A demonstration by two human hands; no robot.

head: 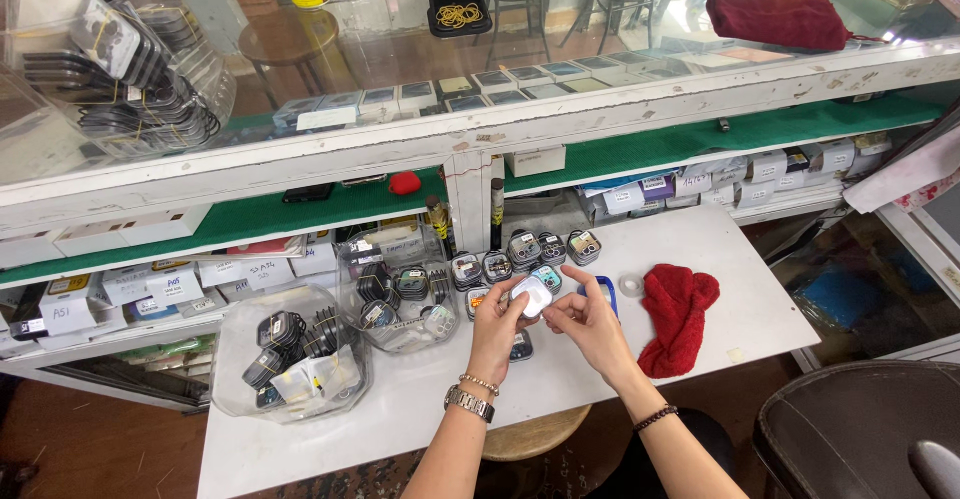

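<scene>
My left hand (497,325) holds a small white rounded-square case (533,296) above the white pull-out shelf (700,359). My right hand (588,321) meets it from the right, index finger stretched over the case's top edge and thumb at its side. A row of small bundled dark cases (520,255) stands just behind the hands. A blue item (603,287) lies partly hidden under my right hand, and a dark case (521,348) lies below my left hand.
A red cloth (676,316) and a clear tape roll (630,285) lie to the right. Two clear plastic tubs (292,357) of bundled cases sit left. Labelled boxes fill the green shelves (250,221) behind; a glass counter (500,69) tops them. A dark stool (860,429) stands lower right.
</scene>
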